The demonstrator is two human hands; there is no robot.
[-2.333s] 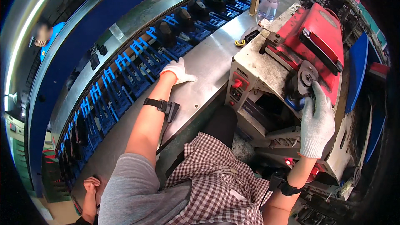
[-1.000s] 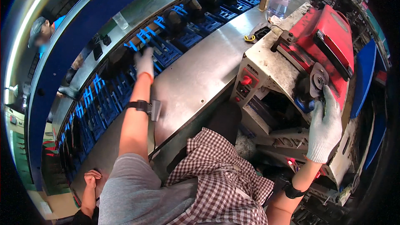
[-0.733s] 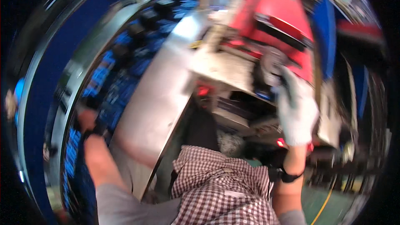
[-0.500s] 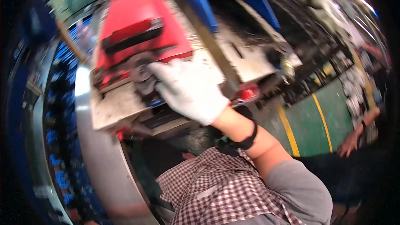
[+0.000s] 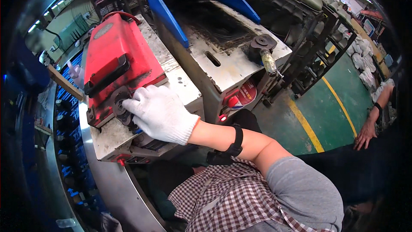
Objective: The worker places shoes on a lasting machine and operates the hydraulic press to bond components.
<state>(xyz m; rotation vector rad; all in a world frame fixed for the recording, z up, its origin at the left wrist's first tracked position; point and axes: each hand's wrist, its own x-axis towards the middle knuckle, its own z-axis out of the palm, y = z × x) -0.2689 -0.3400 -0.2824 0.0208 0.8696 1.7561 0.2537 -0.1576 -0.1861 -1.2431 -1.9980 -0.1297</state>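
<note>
My right hand (image 5: pixel 161 114), in a white knitted glove, is at the front corner of a machine with a red lid (image 5: pixel 113 53). Its fingers are bent and closed on a dark metal latch (image 5: pixel 121 104) with a round hub. The palm and the glove's back hide part of that latch. A black handle (image 5: pixel 107 75) runs across the lowered lid, just beyond the latch. Under the lid lies a worn, cream-coloured machine top (image 5: pixel 109 139). A black band (image 5: pixel 237 141) circles my right forearm. My left hand does not show.
Right of it stands a second machine (image 5: pixel 231 66) with blue side plates (image 5: pixel 165 10), a raised lid and a tape-wrapped latch handle (image 5: pixel 269 62). Shoe racks (image 5: pixel 317 47) are beyond. Another person's hand (image 5: pixel 366 135) hangs at far right. A metal rail (image 5: pixel 113 180) and blue-lined conveyor run left.
The view has swung and sharpened, so the red machine sits farther left and more of the second machine shows. My right hand stays at the latch.
</note>
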